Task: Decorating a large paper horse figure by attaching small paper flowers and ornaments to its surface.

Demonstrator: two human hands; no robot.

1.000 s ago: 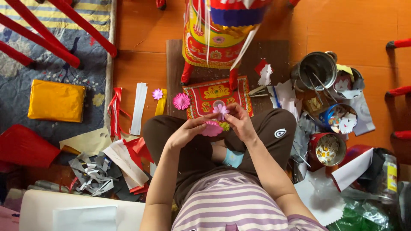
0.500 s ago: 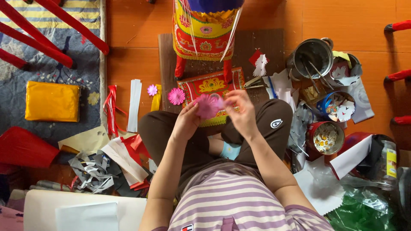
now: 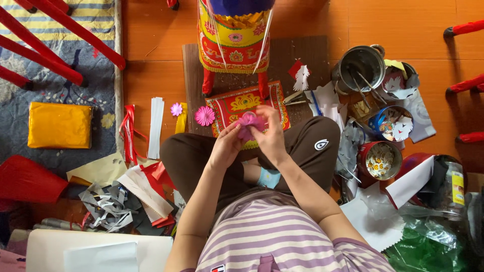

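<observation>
Both hands meet over my crossed legs on a small pink paper flower. My left hand pinches its lower left side, and my right hand grips it from the right with fingers curled over the top. Beneath them lies a red and gold patterned paper panel on a dark board. Two finished paper flowers, one pink and one smaller and paler, lie on the floor left of the panel.
A tall red, yellow and blue decorated paper stand rises at the board's far end. Metal pot and tins of paper cut-outs crowd the right. Paper scraps, a yellow packet and red chair legs lie left.
My hands have lifted slightly and closed in on the pink flower, turning it between the fingers. The view shifted a little downward, so the decorated stand sits higher in frame.
</observation>
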